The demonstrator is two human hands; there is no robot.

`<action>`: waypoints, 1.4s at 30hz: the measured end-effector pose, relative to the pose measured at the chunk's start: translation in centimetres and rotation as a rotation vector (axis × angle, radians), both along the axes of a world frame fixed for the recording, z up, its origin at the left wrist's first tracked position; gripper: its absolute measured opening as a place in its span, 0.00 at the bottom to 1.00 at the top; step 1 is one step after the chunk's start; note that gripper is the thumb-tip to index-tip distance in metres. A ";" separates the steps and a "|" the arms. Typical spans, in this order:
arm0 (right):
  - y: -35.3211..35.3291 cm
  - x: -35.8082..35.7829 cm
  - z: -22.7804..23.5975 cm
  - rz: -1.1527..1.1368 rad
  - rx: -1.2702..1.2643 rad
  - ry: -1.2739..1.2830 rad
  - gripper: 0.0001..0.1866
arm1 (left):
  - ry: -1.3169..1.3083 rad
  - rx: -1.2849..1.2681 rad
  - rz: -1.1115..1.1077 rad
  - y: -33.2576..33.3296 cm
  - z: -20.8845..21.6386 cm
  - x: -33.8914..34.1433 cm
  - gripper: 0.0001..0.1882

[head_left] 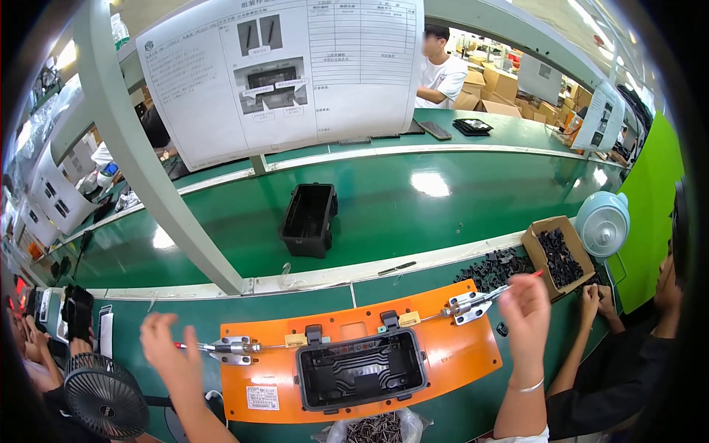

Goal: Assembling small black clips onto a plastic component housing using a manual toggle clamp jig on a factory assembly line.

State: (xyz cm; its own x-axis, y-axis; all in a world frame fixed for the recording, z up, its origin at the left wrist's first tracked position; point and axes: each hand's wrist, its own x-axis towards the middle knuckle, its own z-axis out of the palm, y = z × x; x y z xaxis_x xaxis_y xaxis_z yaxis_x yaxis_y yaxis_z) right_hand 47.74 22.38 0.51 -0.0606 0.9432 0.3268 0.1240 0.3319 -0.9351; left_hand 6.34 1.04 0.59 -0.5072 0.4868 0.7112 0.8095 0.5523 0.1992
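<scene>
Bare left hand (168,356) sits at nine o'clock of a black plastic rectangular box (362,375), fingers parted beside the red-tipped handle (179,345) of a silver metal clamp (235,348); whether it grips cannot be told. At two o'clock, the right hand (526,308), fingers bent, is at the matching red-tipped lever (536,274) of a second silver clamp (467,306); its hold is also unclear. Open side up, the box rests on a broad orange plate (461,351) between the clamps, on a green desk (458,410). At six o'clock, a clear plastic bag (411,426) holds metal screws (375,428). Farther out at two o'clock, a brown cardboard carton (533,255) contains small black parts (561,258). At eleven o'clock stands another, deeper black box (310,221).
</scene>
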 end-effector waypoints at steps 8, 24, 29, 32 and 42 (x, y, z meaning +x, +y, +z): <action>-4.1 -7.4 -0.5 0.396 0.102 -0.891 0.21 | -0.405 -0.587 -0.553 3.7 0.6 9.7 0.24; 7.5 -6.4 3.7 0.234 -0.287 0.107 0.13 | -0.580 0.207 -1.290 0.6 8.1 12.0 0.16; 17.1 -5.9 -1.5 -0.005 -0.606 0.153 0.08 | -0.620 1.030 -1.430 -0.2 6.8 12.9 0.05; 22.0 -4.5 -3.2 -0.161 -0.743 0.161 0.08 | -0.638 1.085 -1.460 0.3 7.6 14.0 0.06; 19.2 -10.9 1.0 -0.192 -0.375 -0.786 0.26 | -0.731 0.949 -1.441 -1.3 6.4 11.3 0.08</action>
State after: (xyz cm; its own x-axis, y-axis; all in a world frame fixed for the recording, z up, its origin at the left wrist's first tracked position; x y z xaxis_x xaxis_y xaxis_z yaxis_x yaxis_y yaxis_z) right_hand 36.87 41.61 1.54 0.0333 0.9967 -0.0746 0.7974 -0.0715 -0.5993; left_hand 17.61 -0.23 6.95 -0.4096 0.3864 0.8264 0.1163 -0.8764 0.4674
